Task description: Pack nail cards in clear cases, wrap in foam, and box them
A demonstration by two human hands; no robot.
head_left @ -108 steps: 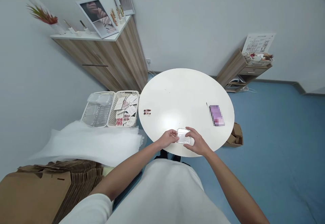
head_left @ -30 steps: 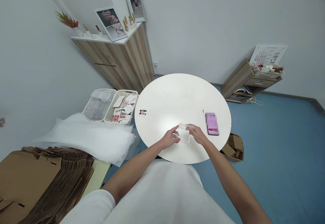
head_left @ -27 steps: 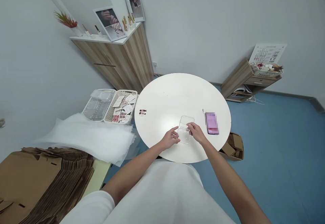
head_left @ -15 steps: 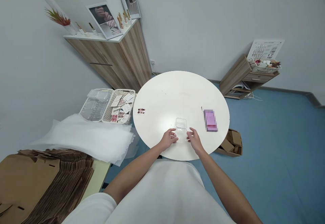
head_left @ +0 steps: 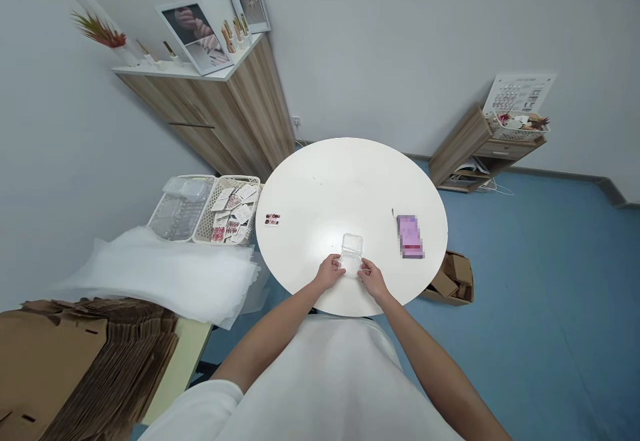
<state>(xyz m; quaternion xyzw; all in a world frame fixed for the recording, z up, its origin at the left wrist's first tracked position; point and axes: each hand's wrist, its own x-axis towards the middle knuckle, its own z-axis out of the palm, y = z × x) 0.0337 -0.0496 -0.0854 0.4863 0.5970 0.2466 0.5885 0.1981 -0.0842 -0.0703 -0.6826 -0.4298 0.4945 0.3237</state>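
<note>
A small clear plastic box [head_left: 351,262] with its hinged lid raised away from me is at the near side of the round white table [head_left: 345,181]. My left hand [head_left: 329,272] grips the box's left side, thumb toward the front. On the opposite side, my right hand [head_left: 373,278] has its fingers closed on the right edge. Nothing can be made out inside the box. Left of it on the tabletop lies a small card of press-on nails [head_left: 273,220]. To the right is a purple item [head_left: 411,236], blurred by pixelation, with a tiny dark object [head_left: 393,213] beside it.
Left of the table, one white basket [head_left: 155,218] holds clear boxes and another [head_left: 201,229] holds nail cards. White sheets [head_left: 165,271] and stacked flat cardboard [head_left: 115,374] lie nearer. A carton [head_left: 463,278] stands on the floor at right. Cabinets [head_left: 210,114] line the wall.
My right hand has moved inward from beside the box and now grips its right edge. My left hand has closed on the left side. The view has shifted slightly.
</note>
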